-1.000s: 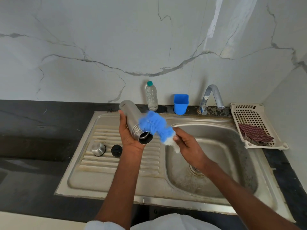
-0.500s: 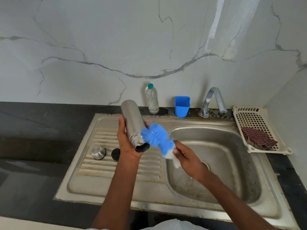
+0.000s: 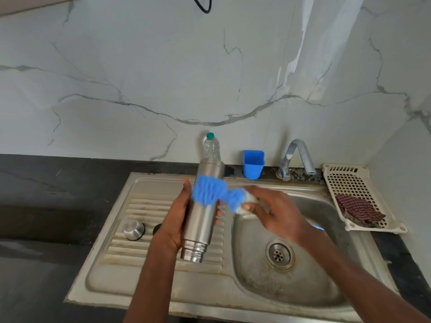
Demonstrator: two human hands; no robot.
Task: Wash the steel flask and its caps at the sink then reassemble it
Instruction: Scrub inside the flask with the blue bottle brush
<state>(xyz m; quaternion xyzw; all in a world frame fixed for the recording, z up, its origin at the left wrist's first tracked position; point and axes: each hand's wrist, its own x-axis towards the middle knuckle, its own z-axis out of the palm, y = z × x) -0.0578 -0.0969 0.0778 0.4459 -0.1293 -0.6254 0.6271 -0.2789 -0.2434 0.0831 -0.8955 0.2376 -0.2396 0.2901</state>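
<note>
1. Steel, cylindrical and uncapped, the flask [image 3: 203, 210] is held over the ribbed drainboard of the stainless sink [image 3: 130, 271], its threaded mouth pointing near.
2. Curled round its middle is the left hand [image 3: 173, 226].
3. Further right, the right hand [image 3: 275, 212] grips a fluffy blue scrubbing brush [image 3: 213, 192], whose bristles lie on the flask's far half.
4. On the drainboard to the left sit a round steel cap [image 3: 133, 229] and, partly hidden behind the left hand, a black inner cap [image 3: 157, 228].
</note>
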